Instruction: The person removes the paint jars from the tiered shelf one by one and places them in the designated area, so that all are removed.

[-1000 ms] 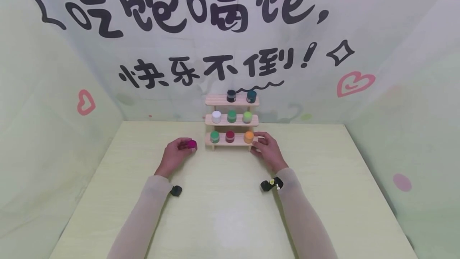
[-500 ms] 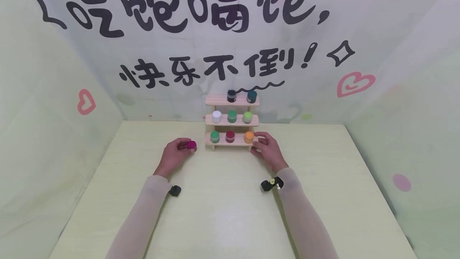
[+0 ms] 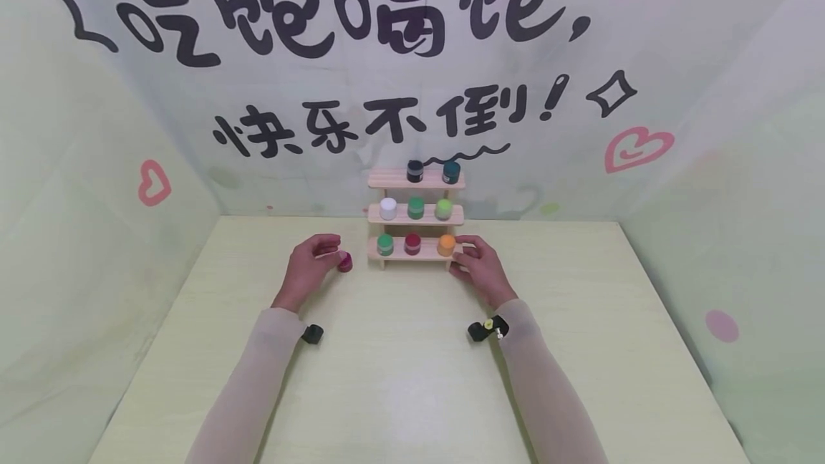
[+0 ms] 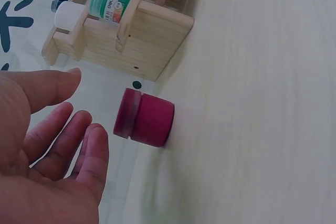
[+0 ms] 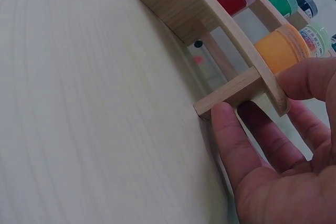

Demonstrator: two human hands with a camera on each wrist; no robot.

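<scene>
A magenta paint jar (image 4: 152, 119) stands on the table, left of a three-step wooden display rack (image 3: 415, 255). My left hand (image 3: 306, 271) is just beside that jar; in the left wrist view a gap shows between jar and fingers (image 4: 94, 156), which are spread and relaxed. At the rack's right end, my right hand (image 3: 483, 271) holds the lowest step, the thumb (image 5: 304, 80) on the board near the orange paint jar (image 5: 283, 48) and fingertips against the leg. Beside the orange jar on that step are a dark red jar (image 3: 412, 244) and a green jar (image 3: 384, 245).
The middle step carries a white jar (image 3: 388, 208), a green jar (image 3: 415, 208) and a light green jar (image 3: 444, 209). A black jar (image 3: 415, 172) and a dark teal jar (image 3: 451, 172) stand on top. Behind the table (image 3: 399, 371) hangs a printed cloth (image 3: 290, 185).
My left hand has let go of the magenta jar and drawn slightly back and left from it. The right hand keeps its place at the rack.
</scene>
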